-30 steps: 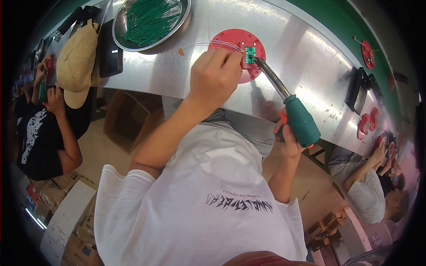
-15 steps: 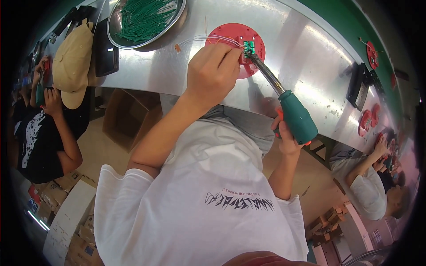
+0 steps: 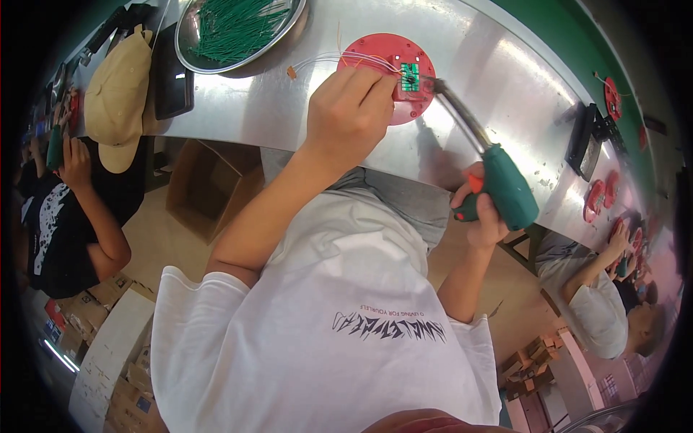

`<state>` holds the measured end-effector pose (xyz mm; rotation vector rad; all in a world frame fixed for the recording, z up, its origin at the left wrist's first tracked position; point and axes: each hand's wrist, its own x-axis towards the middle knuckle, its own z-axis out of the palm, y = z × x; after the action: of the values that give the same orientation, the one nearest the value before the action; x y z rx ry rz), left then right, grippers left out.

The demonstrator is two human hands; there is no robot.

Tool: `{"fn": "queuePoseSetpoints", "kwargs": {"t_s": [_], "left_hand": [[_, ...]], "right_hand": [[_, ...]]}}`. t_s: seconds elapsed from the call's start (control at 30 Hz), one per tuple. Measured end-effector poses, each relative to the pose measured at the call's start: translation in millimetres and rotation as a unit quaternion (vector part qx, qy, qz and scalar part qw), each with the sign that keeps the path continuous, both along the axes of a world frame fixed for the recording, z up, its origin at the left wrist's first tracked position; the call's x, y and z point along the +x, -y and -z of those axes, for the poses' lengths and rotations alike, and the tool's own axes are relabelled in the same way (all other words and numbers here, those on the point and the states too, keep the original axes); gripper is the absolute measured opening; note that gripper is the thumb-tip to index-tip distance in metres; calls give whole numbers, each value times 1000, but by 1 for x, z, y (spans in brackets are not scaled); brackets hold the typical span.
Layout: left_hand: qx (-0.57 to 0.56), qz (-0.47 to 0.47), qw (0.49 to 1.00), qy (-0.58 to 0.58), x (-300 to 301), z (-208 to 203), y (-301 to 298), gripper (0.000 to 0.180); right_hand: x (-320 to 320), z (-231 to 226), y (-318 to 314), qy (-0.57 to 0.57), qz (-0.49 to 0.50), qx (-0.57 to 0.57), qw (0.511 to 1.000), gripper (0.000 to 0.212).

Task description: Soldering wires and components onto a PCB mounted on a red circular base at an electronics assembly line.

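My right hand (image 3: 480, 209) grips the green handle of a soldering gun (image 3: 510, 189) with an orange trigger. Its metal shaft points up and left, the dark tip just right of a small green circuit board (image 3: 410, 76). That board sits on a round red plastic disc (image 3: 375, 47) lying on the metal table. My left hand (image 3: 350, 105) is closed in a pinch over the disc, fingertips beside the board's left edge; what they hold is hidden. Thin white and orange wires (image 3: 325, 58) run left from the board past my knuckles to a small brown connector (image 3: 291, 72).
A metal bowl (image 3: 184, 54) of green wires (image 3: 238, 29) stands at the back left. Beside it are a dark tray (image 3: 173, 86) and a tan cap (image 3: 117, 94). At right lie a black stand (image 3: 583, 141) and red discs (image 3: 594, 200). People work on both sides.
The soldering gun has moved right and slightly down, its tip drawing off the circuit board. The disc has shifted slightly up. My left hand stays closed, nearly in place.
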<state>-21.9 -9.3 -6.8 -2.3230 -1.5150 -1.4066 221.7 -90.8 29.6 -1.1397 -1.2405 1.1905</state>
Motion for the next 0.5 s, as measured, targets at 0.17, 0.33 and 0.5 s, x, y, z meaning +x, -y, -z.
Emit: {"fn": "queuePoseSetpoints", "kwargs": {"t_s": [0.17,0.33,0.5], "left_hand": [[5,3,1000,1,2,0,-1,20],[20,-6,999,-31,0,-6,-2,21],[-5,-36,999,-38,2,-14,1,23]], "right_hand": [[18,7,-12,-22,56,65,996,48],[16,12,-36,-127,129,11,983,40],[16,12,-36,-164,170,6,972,41]]}}
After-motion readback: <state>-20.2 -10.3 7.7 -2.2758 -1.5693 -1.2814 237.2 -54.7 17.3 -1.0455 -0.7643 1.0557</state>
